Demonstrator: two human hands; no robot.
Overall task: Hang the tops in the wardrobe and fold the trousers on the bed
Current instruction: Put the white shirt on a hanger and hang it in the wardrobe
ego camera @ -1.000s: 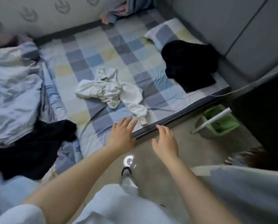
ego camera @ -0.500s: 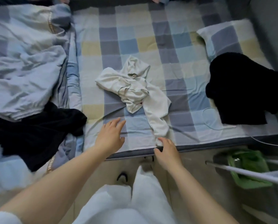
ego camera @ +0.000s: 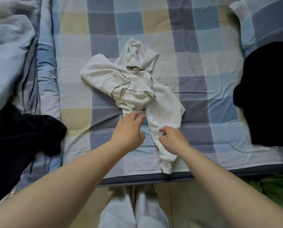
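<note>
A crumpled white garment (ego camera: 134, 86) lies in the middle of the checked bed (ego camera: 195, 51), one long part trailing toward the near edge. My left hand (ego camera: 129, 130) hovers just left of that trailing part, fingers stretched toward the heap. My right hand (ego camera: 173, 139) is over the trailing part with fingers loosely bent, holding nothing. A black garment (ego camera: 267, 96) lies at the right side of the bed. Another black garment (ego camera: 22, 137) lies at the left.
A rumpled pale blue duvet (ego camera: 7, 55) fills the left of the bed. A checked pillow (ego camera: 266, 22) sits at the top right. A thin white cable (ego camera: 233, 143) loops near the right black garment. Something green (ego camera: 275, 188) is on the floor at the right.
The view has closed in on the bed. Both hands have moved forward from the bed's near edge to the white garment.
</note>
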